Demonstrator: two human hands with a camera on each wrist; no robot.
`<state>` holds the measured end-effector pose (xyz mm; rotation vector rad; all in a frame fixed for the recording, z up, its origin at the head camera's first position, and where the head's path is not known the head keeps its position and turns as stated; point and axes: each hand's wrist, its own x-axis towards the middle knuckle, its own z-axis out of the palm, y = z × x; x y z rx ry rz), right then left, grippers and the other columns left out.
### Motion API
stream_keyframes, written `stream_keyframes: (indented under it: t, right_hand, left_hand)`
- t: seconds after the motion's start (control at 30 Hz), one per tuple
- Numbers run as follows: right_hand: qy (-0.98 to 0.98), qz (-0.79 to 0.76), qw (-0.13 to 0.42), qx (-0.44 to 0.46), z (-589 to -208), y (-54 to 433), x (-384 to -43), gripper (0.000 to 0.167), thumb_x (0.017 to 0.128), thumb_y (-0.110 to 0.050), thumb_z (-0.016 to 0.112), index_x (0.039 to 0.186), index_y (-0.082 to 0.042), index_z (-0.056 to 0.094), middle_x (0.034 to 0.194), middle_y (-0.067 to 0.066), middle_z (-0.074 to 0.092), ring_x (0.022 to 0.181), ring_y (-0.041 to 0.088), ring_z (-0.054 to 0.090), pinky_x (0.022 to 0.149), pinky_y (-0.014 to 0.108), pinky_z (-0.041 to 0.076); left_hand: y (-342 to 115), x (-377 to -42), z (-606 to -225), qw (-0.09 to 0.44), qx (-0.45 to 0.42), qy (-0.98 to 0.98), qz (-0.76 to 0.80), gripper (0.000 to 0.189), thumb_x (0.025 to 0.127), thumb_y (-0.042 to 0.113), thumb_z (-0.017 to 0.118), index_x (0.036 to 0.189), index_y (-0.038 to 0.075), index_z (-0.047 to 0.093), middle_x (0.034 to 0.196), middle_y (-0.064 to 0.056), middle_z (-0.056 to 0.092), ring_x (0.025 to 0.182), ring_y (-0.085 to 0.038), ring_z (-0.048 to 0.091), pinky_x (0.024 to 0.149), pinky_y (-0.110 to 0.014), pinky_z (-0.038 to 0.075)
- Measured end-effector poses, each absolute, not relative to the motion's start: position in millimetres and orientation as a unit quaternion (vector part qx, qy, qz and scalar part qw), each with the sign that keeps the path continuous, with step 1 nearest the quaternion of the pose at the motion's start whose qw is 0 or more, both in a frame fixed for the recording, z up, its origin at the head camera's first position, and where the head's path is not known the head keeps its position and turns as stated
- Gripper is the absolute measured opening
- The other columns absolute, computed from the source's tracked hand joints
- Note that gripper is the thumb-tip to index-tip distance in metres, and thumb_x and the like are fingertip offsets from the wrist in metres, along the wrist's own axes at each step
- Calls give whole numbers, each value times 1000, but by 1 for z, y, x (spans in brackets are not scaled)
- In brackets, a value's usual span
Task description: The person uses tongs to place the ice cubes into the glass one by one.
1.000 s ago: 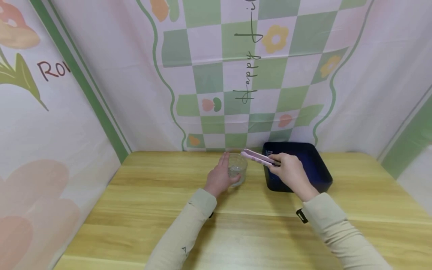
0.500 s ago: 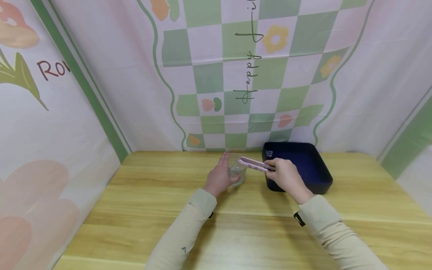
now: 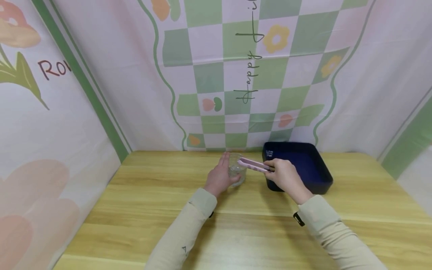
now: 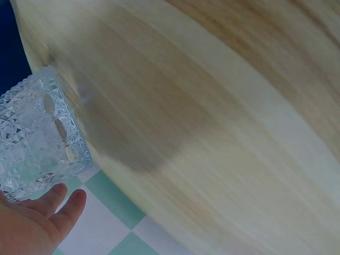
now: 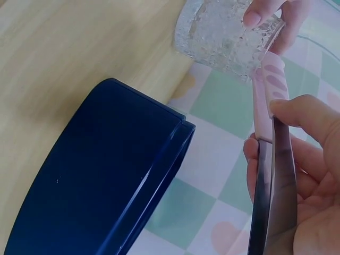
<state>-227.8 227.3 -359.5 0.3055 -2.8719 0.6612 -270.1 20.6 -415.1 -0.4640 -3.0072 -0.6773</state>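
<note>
A clear glass tumbler (image 3: 238,177) with a cut, faceted pattern stands on the table near its back edge. My left hand (image 3: 218,180) holds it from the left side, thumb across the front and fingers along the far side. In the right wrist view, part of that hand shows at the tumbler (image 5: 220,37). My right hand (image 3: 287,179) grips a pair of tongs (image 3: 255,165) with pink, patterned ends and metal arms. The tongs (image 5: 274,180) are squeezed nearly together between thumb and fingers. Their pink tips overlap the tumbler's rim in the head view.
A dark navy, square-sided bin (image 3: 318,187) sits on the table behind and right of my right hand. The wooden table (image 3: 236,240) reaches a checked green and white cloth (image 3: 236,75) at the back.
My right hand has moved left and slightly down, bringing the tong tips from above and beside the tumbler to its rim. Over the last half second both hands stay nearly still.
</note>
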Motion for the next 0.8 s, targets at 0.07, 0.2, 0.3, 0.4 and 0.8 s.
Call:
stream_keyframes:
  t: [0.07,0.2,0.3,0.4,0.8]
  right_hand:
    - [-966,221,89,103,-359,227,-228,30,83,-8,69,111,4,69,100,24,70,78,30,67,62,37,55]
    - [-965,221,93,103,-359,226,-229,30,83,-7,70,110,4,69,100,24,70,80,32,67,62,37,54]
    - [-963,224,105,106,-358,226,-230,31,82,-7,71,110,5,69,99,24,70,80,32,67,62,37,54]
    - [-960,227,123,105,-357,229,-231,32,81,-7,71,110,6,69,99,25,70,81,32,67,64,39,54]
    - [-957,230,172,46,-341,265,-245,37,80,-10,69,114,5,67,98,26,70,79,37,64,71,50,51]
  left_hand:
    - [20,-270,-414,10,-150,-964,-218,94,86,47,66,154,7,13,162,-7,17,46,-8,42,41,-19,39]
    - [20,-270,-413,8,-152,-963,-223,95,86,46,67,154,7,13,161,-8,17,48,-9,45,42,-20,40]
    - [20,-271,-413,12,-151,-964,-219,94,85,46,67,153,7,14,161,-8,18,50,-10,46,43,-19,39]
    - [21,-273,-415,17,-150,-966,-211,94,85,48,66,153,7,15,161,-7,19,52,-11,49,44,-20,40]
    - [21,-273,-416,34,-151,-967,-201,94,84,48,68,152,6,19,159,-8,24,71,-19,64,58,-28,53]
